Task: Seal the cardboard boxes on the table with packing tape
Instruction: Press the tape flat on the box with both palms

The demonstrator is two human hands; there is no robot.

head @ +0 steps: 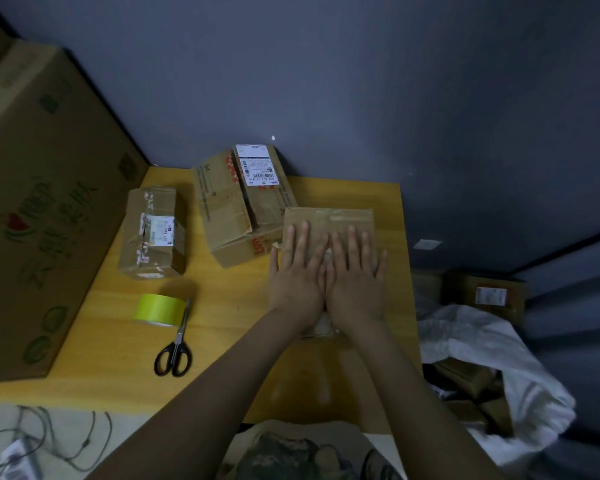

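Observation:
A small cardboard box lies on the yellow wooden table, right of centre. My left hand and my right hand press flat on its top, side by side, fingers straight. Behind it stands a larger box with a white shipping label. Further left sits a narrow box with torn labels. A roll of yellow-green tape lies at the front left, with black-handled scissors beside it.
A very large printed carton leans along the table's left side. A white bag with more small boxes sits on the floor at the right. Cables lie at the lower left. A dark wall rises behind the table.

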